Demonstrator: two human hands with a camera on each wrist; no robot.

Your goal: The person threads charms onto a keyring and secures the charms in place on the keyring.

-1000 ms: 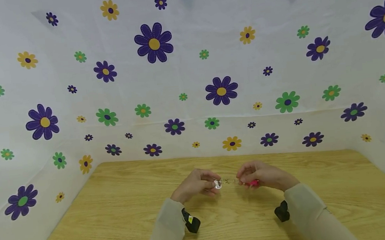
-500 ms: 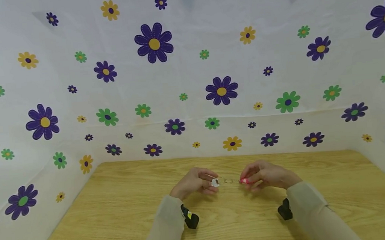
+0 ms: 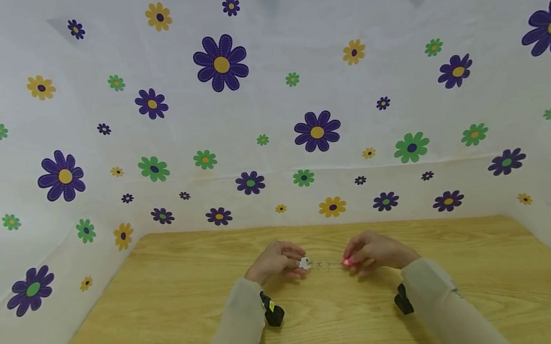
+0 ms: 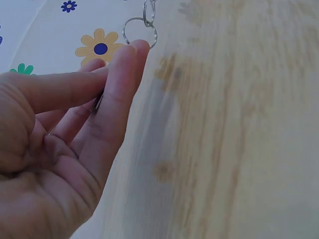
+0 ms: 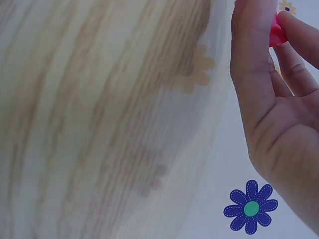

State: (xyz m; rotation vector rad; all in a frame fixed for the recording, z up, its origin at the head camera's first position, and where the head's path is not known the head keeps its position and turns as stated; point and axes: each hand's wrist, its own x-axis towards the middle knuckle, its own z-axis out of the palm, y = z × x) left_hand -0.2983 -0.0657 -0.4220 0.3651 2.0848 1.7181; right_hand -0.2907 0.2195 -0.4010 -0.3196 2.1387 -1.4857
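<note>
In the head view my left hand [image 3: 274, 260] pinches a silver key [image 3: 304, 263] between thumb and fingers. A thin metal chain [image 3: 319, 264] runs from the key to a small pink keychain charm [image 3: 346, 262], which my right hand [image 3: 381, 250] pinches. The chain is stretched level between the hands, above the table. In the left wrist view a split ring [image 4: 123, 33] rises beyond the fingertips and links to the chain; only a dark metal edge of the key shows between the fingers. Part of the pink charm [image 5: 277, 34] shows between the right thumb and fingers in the right wrist view.
A wood-grain table [image 3: 179, 309] spreads under both hands. Behind it and at both sides hangs a white flower-print cloth [image 3: 270, 102]. Black wrist cameras sit at both cuffs, the left one [image 3: 273, 313] and the right one [image 3: 403, 300] close over the table.
Both hands keep their holds. The key and the pink charm have shifted a little left, and more of the charm's front end shows beyond the right fingertips than one second ago.
</note>
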